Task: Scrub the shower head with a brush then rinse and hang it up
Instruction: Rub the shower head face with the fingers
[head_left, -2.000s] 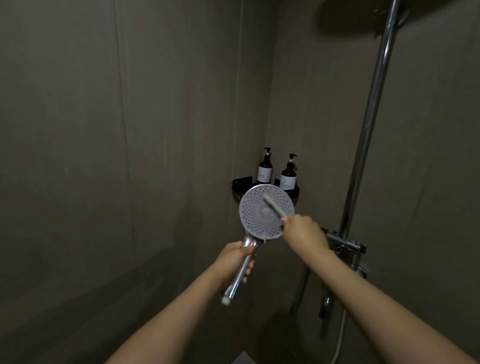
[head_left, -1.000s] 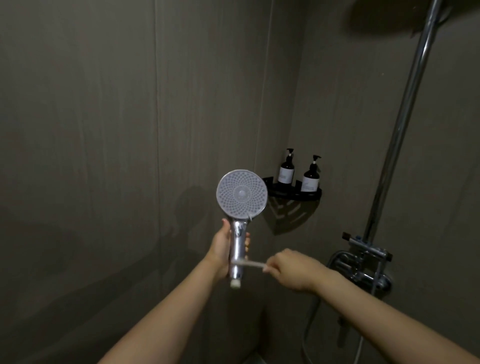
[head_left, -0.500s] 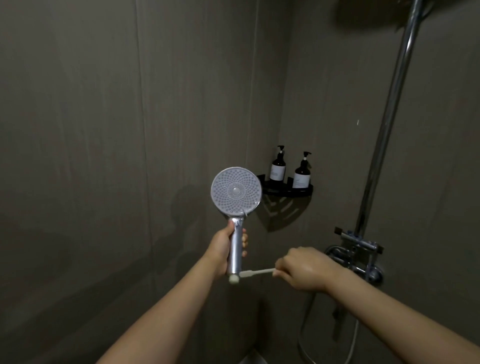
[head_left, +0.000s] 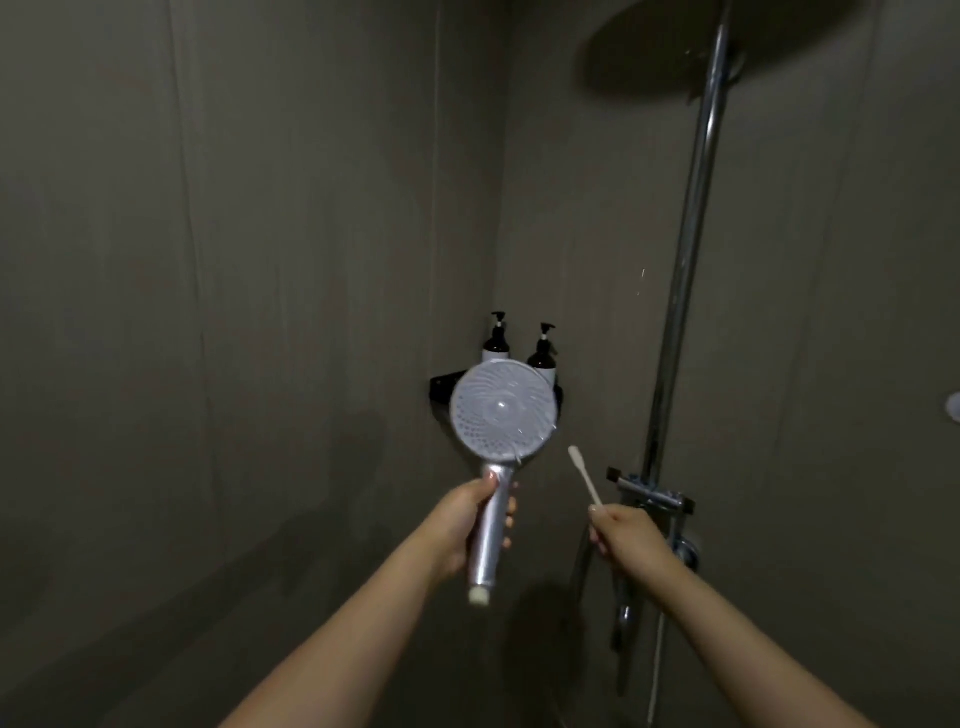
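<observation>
Only the head view to go on, so here's what we've got. Our left hand (head_left: 460, 525) is wrapped around the chrome handle of the shower head (head_left: 503, 411), holding it upright with the spray face toward us, right in front of the corner shelf (head_left: 441, 391) and its two pump bottles (head_left: 496, 338). Our right hand (head_left: 626, 535) is pinched shut on the thin white brush (head_left: 584, 475), bristle end pointing up toward the head's lower right edge but not touching it; there's a clear gap between them.

What could go wrong, as we see it: the handle looks shiny and could well be wet, and we're gripping it mid-shaft, so a hard scrub against the face could twist it or slide it out of our fingers. The brush is skinny and held by its very end, so pressing hard might flex it or flick it loose. Swinging the head back could also knock those bottles off the shelf.

Hard to make out: it's dim, so we can't tell whether the face is clean or still grimy. No hose is visible at the handle's end. The holder for hanging it isn't clearly visible along the riser pipe (head_left: 685, 260), and the valve (head_left: 649, 496) sits partly behind our right hand.
</observation>
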